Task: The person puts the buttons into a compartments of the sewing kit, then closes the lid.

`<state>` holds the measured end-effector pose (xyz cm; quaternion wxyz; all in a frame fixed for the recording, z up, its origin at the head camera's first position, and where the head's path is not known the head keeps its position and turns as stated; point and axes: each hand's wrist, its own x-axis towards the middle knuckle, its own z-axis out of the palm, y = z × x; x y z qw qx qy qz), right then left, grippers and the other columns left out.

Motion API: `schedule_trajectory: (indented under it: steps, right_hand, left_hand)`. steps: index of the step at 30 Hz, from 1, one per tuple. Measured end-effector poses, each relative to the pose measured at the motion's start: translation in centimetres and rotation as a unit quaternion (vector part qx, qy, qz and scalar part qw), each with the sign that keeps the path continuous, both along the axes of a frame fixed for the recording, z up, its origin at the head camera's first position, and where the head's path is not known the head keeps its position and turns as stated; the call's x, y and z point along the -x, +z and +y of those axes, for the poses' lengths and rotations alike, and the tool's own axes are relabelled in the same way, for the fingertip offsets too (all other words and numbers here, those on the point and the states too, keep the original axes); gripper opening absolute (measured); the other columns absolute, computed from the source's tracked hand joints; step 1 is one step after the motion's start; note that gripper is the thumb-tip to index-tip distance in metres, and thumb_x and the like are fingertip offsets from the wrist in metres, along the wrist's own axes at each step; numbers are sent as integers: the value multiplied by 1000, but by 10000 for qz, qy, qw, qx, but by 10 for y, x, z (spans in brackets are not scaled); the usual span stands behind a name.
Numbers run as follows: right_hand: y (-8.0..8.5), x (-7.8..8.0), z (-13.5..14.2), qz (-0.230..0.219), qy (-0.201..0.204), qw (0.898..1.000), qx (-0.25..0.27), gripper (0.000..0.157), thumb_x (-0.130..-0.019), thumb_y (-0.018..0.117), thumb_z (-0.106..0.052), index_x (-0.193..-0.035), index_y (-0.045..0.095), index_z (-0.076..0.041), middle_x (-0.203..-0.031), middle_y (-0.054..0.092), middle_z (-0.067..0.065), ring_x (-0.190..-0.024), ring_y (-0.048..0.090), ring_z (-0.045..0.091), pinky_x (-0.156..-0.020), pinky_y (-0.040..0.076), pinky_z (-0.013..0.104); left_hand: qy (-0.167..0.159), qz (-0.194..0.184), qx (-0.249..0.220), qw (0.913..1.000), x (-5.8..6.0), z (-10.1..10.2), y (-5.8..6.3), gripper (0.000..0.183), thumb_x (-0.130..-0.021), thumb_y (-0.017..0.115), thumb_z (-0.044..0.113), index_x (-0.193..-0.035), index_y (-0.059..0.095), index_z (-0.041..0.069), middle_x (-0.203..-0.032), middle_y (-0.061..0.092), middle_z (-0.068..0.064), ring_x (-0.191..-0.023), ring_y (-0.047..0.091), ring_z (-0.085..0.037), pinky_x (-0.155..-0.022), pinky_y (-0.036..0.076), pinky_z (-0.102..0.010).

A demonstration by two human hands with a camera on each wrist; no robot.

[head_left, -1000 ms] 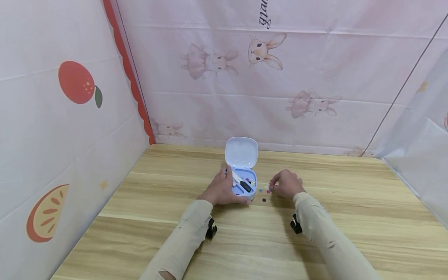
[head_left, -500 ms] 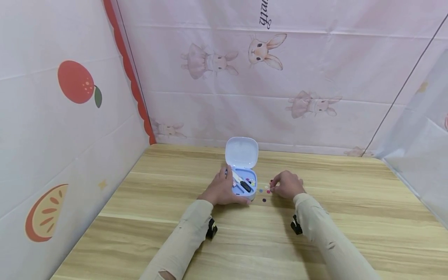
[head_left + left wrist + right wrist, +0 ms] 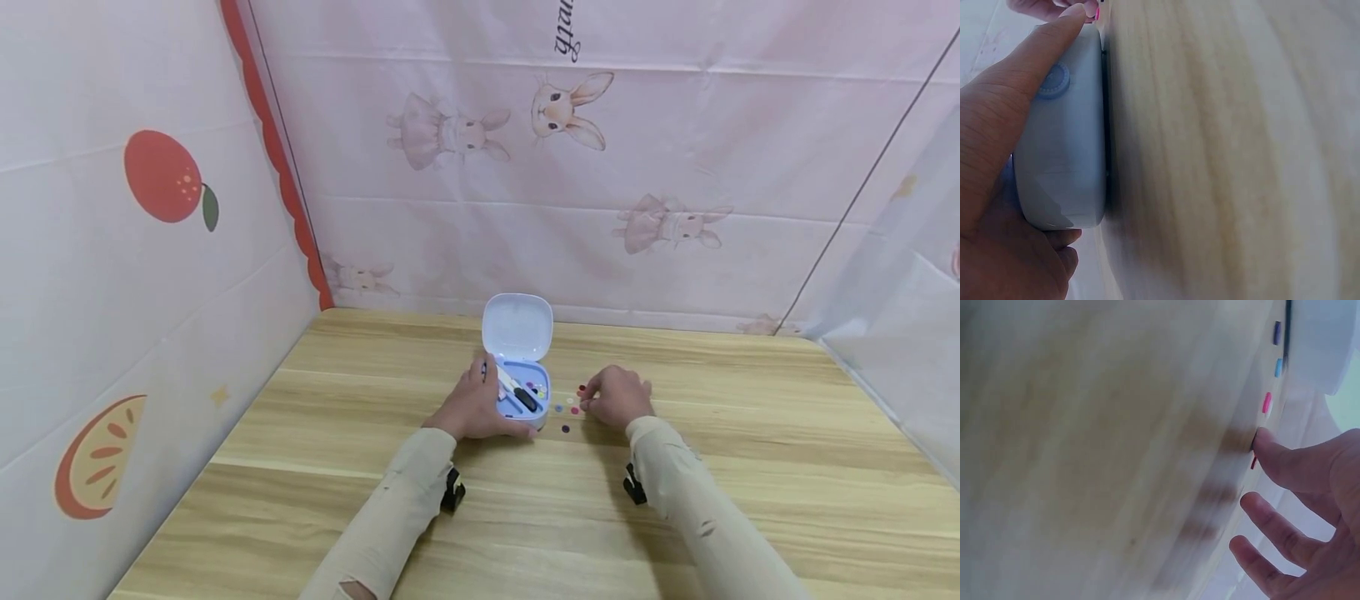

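Observation:
My left hand [image 3: 476, 406] grips the near left side of a small light-blue box [image 3: 546, 385] with its lid [image 3: 517, 327] raised. Its thumb lies along the front wall, past the round catch [image 3: 1054, 81] in the left wrist view. Inside the box are a black-handled tool [image 3: 525, 400] and several buttons. To the right of it, the thumb and forefinger of my right hand [image 3: 618, 396] come together at the tabletop, pinching a small dark button that shows only as a sliver under the thumb tip. Near them lie a pink button [image 3: 575, 410], a blue button [image 3: 558, 408] and a red button [image 3: 582, 387].
A dark purple button [image 3: 566, 429] lies nearest the front, and a pale button [image 3: 570, 401] lies by the pink one. The wooden table [image 3: 525, 517] carries everything. Behind it hangs a pink cloth [image 3: 450, 242] with rabbit prints.
My right fingertips shift very slightly away from the pink button, and more of the red button shows. The left hand and the box stay in place.

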<state>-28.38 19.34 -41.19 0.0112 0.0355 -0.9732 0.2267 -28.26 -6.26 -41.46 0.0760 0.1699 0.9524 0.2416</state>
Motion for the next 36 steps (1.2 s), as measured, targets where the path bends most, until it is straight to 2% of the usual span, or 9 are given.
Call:
schedule_trajectory:
  steps: [6,13,23,32,36]
  right_hand:
    - [1,-2,-3,179,66,9998,-111,10,-77,77,-2,-74,78,-12,-100,76,8,-91,62,33,-95,32,66]
    - [3,-5,-5,192,116,9994,-250,7,-76,77,-3,-75,78,-9,-98,75,9,-90,61,35,-96,33,67]
    - [2,-4,-5,233,147,9990,-354,12,-75,74,0,-69,74,-11,-88,71,4,-83,58,32,-88,35,58]
    - [3,-4,-4,20,168,9988,-460,7,-78,74,-2,-75,75,-8,-96,65,8,-92,55,33,-91,34,58]
    - [2,-4,-4,-5,216,9984,-517,12,-77,69,0,-72,73,-10,-99,64,10,-94,54,36,-89,34,57]
  left_hand:
    - [-27,-17,-43,10000,-1,-1,1,142,-67,82,71,-162,1,4,-168,4,-17,-147,24,-35,-116,32,-50]
    - [-28,-14,-44,10000,-1,-1,0,142,-67,82,71,-162,1,5,-168,4,-17,-147,24,-35,-116,32,-50]
    - [-43,14,-43,10000,0,-1,-2,143,-66,82,72,-162,1,4,-168,4,-17,-147,25,-35,-116,32,-49]
    - [-28,9,-54,10000,1,-2,-1,142,-67,82,71,-162,2,4,-168,5,-18,-146,26,-35,-116,32,-50]
    - [-31,17,-9,10000,1,-1,0,142,-67,82,71,-162,2,3,-167,6,-19,-147,26,-36,-116,32,-50]
